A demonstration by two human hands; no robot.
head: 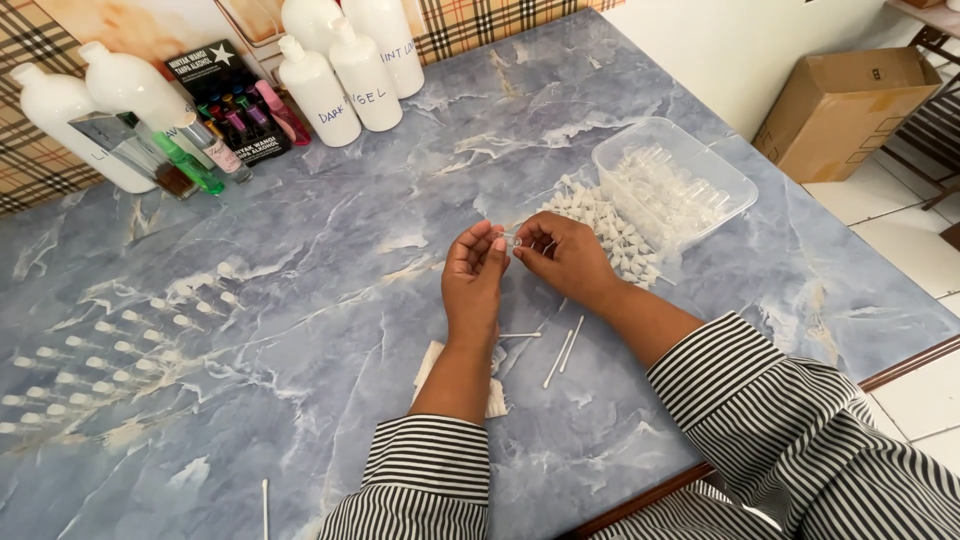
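Both hands meet above the middle of the blue marbled table (330, 250). The left hand (474, 280) and the right hand (566, 258) each pinch, with narrowed fingertips, one end of a small clear vial (513, 239) held between them. The vial's long axis runs roughly left to right, level with the table top; which end is its mouth cannot be told at this size.

Just right of the hands lies a heap of small white caps (610, 232), touching a clear plastic tray (735, 178) that holds more clear vials, near the right edge. Below the hands, thin white sticks (565, 352) lie loose on the table, and a white paper scrap (432, 362) shows partly under the left forearm. One more stick (265, 508) lies near the front edge.

Rows of small capped vials (110, 340) lie side by side towards the left edge. Along the far edge stand white bottles (340, 85), a dark box of coloured small bottles (235, 100) and some glass spray bottles (185, 155). A cardboard box (845, 105) sits on the floor beyond the right edge. Nothing lies between the hands and the caps.
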